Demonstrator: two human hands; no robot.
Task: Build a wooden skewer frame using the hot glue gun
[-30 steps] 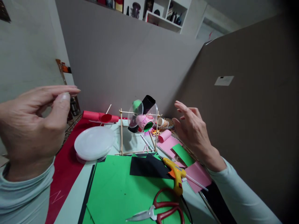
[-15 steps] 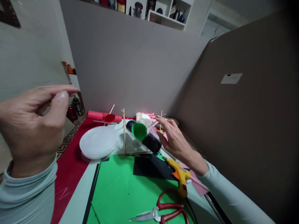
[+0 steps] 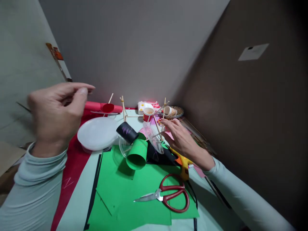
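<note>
My left hand (image 3: 55,118) is raised at the left, thumb pinched against the fingertips, with nothing visible between them. My right hand (image 3: 183,141) reaches forward with fingers spread, its fingertips at a thin stick beside a clear plastic disc (image 3: 154,139). That disc belongs to a cup wheel lying tilted on the green paper (image 3: 134,199), with a green paper cup (image 3: 137,154) and a black paper cup (image 3: 127,132) on it. Two upright sticks of a wooden frame (image 3: 123,106) stand just behind the wheel.
A stack of white plates (image 3: 97,134) sits left of the wheel. Red scissors (image 3: 168,195) lie on the green paper, a yellow glue gun (image 3: 183,165) under my right wrist. A red roll (image 3: 101,107), a red cup (image 3: 148,114) and a basket (image 3: 174,112) stand at the back against grey walls.
The cup wheel has come off the stick frame and dropped onto the green paper. My right hand moved in and down to it. The view tipped downward; my left hand stays pinched.
</note>
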